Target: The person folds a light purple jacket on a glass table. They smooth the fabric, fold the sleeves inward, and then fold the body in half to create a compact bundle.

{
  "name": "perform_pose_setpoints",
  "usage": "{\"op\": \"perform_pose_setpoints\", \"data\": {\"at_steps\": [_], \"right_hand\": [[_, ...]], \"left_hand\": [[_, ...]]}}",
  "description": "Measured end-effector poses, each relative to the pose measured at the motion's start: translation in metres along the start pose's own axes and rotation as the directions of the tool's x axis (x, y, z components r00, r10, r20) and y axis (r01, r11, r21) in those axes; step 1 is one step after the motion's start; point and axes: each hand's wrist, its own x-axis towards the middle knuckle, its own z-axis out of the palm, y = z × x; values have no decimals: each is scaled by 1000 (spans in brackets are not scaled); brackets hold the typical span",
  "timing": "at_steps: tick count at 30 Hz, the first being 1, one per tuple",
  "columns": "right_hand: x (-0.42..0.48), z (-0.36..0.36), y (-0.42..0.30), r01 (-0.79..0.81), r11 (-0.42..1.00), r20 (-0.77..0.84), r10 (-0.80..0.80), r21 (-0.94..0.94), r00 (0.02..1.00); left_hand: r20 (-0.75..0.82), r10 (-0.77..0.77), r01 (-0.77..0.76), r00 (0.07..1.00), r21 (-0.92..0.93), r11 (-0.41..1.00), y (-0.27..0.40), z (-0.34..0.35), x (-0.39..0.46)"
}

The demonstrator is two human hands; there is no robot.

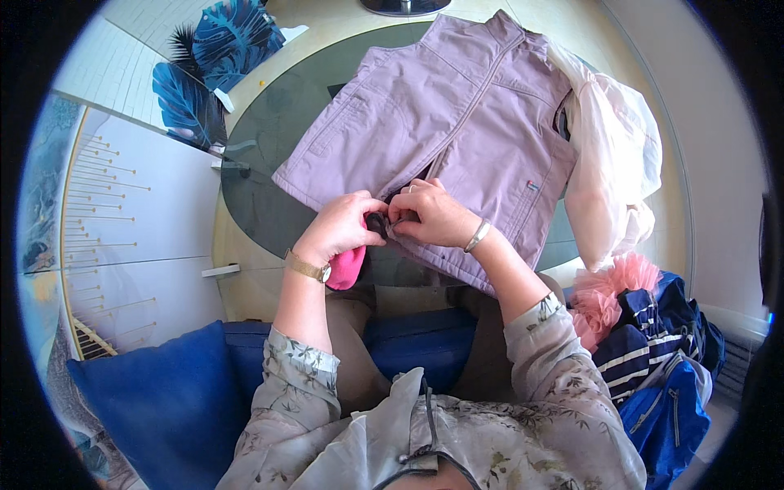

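Note:
A lilac padded vest (422, 110) lies front up across an oval glass table (269, 122), its collar away from me and its hem towards me. The front zip parts near the bottom. My left hand (344, 225) pinches a dark edge at the opening, close to the hem. A bright pink cloth item (346, 267) hangs beneath that hand; whether the fingers grip it too is hidden. My right hand (432, 213) grips the vest's front edge beside the zip, fingertips almost touching the left ones. What exactly sits between the fingertips is too small to tell.
A sheer white garment (612, 177) drapes over the table's right side. To my right lies a pile with pink tulle (612, 294), striped navy cloth (637, 349) and a blue zipped garment (667, 422). A blue cushion (165, 404) stands at my left.

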Motion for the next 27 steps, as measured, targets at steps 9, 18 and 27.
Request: {"op": "perform_pose_setpoints", "data": {"at_steps": [9,18,27], "right_hand": [[5,-8,-2,75,989,-128,-58,127,990],[6,-10,-11,164,974,-325,-106,157,940],[6,-4,-19,224,931,-229,-160,287,960]], "left_hand": [[-116,105,-124,988,-169,978,-8,3,2],[-124,41,-84,991,-371,925,-2,-2,4],[-352,-52,-70,934,-325,943,-5,8,10]]}}
